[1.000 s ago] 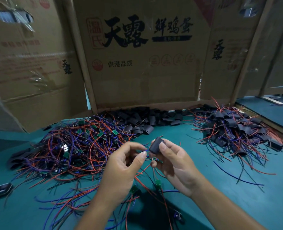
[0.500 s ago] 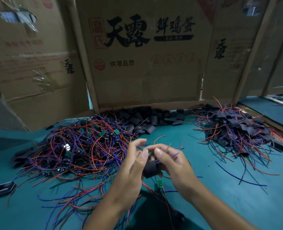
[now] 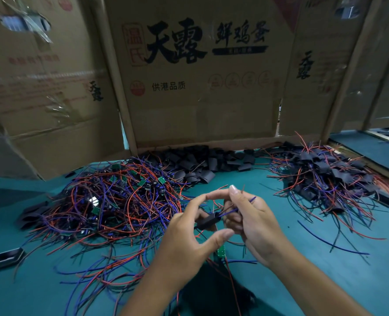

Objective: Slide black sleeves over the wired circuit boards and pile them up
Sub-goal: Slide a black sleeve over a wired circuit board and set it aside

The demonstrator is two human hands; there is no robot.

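A black sleeve (image 3: 208,221) hangs between my two hands above the green table (image 3: 303,258), with blue and red wires sticking out of its right end. My left hand (image 3: 189,242) curls around the sleeve; its fingers hold the left end. My right hand (image 3: 250,222) pinches the blue wires coming out of it. A tangle of bare wired circuit boards (image 3: 111,201) lies at the left. Empty black sleeves (image 3: 200,163) are heaped at the back. Sleeved boards (image 3: 330,179) are piled at the right. A green board (image 3: 221,251) dangles under my hands.
Cardboard boxes (image 3: 200,87) wall off the back of the table. A lone flat black sleeve (image 3: 8,256) lies at the left front. Loose blue and red wires (image 3: 98,270) spread across the table in front of the left tangle.
The sleeve has turned from upright to lying sideways between my hands, and wires now stick out of its right end. My right hand has shifted from the sleeve to the wires.
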